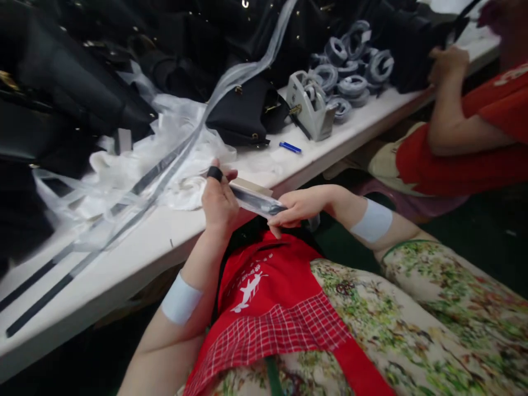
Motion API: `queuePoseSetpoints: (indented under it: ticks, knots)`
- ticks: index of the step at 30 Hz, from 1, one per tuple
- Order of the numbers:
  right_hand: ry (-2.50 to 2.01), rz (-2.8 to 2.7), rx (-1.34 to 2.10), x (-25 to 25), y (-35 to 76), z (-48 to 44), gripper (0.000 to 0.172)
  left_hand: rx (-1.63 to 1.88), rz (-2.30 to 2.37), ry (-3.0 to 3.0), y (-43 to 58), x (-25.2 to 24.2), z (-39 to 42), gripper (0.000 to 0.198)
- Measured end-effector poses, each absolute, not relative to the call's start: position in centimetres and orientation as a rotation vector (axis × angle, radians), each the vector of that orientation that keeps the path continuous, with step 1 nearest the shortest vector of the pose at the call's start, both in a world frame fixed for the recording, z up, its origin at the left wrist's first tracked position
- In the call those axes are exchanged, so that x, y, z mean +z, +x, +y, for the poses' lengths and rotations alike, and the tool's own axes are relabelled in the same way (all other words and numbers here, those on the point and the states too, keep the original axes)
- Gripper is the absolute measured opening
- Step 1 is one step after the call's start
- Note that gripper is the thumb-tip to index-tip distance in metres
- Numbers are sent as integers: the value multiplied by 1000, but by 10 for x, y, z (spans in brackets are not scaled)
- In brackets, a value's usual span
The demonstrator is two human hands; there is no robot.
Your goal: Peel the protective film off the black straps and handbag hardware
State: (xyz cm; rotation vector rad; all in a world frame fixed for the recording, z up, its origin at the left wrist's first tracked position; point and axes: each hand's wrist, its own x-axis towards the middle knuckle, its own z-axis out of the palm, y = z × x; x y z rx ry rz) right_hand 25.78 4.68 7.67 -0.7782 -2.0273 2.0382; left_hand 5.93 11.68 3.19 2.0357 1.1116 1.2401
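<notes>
Between my two hands, at the table's front edge, a black strap in clear plastic film (pixel 258 202) is stretched. My left hand (pixel 220 201), with a black band on one finger, is closed on its left end. My right hand (pixel 295 208) pinches its right end, fingers bent around it. Just behind lies a pale, flat strip of card-like material (pixel 252 186), partly hidden by the strap. To the left, a long black strap partly covered in film (pixel 103 245) runs across the table beside a crumpled heap of white wrapping (pixel 181 129).
Black bags with gold fittings (pixel 103 82) fill the back of the white table (pixel 144 242). A grey tape dispenser (pixel 311 104), several coiled straps (pixel 352 82) and a blue pen-like object (pixel 290 147) lie right. A co-worker in red (pixel 474 126) works at the right.
</notes>
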Motion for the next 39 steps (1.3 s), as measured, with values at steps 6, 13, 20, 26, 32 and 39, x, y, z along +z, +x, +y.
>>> queuePoseSetpoints:
  ticks: [6,13,20,26,32,39]
  knots:
    - [-648,-1820,2164,68,260,37,51,1483,1168,1854,66,43,139,40]
    - [-568,-1419,1974,68,283,49,45,711,946,2721,52,26,101,40]
    - [-1249,-1671,1415,37,305,65,34,269,941,2280,47,41,65,36]
    - [-1105,-1999,978,13,255,35,33,315,647,1005,56,59,55,37]
    - [-1204,-1697,1275,-2,213,18,43,534,526,608,56,77,71,28]
    - [-1078,-1674,1489,27,180,-9,52,997,697,957,70,65,78,33]
